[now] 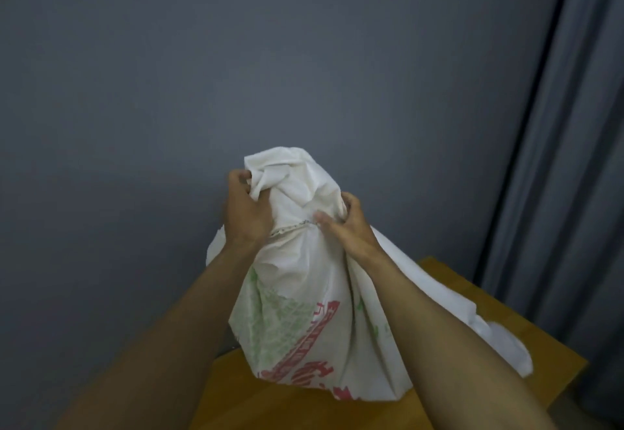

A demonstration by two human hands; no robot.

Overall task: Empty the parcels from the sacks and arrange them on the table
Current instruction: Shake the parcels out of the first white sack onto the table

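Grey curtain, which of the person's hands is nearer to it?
Right. The right hand grips the sack on the side toward the curtain; the left hand grips the sack's opposite side, farther from it.

Open space left of and above the sack (304, 311); crumpled white cloth (456, 288) just right, curtain (557, 193) beyond.

We hold both bare forearms up and forward, converging; our left hand (248, 208) curls its fingers round a fistful of the sack (304, 294); our right hand (349, 225), slightly lower, grips it too, thumb pointing inward.
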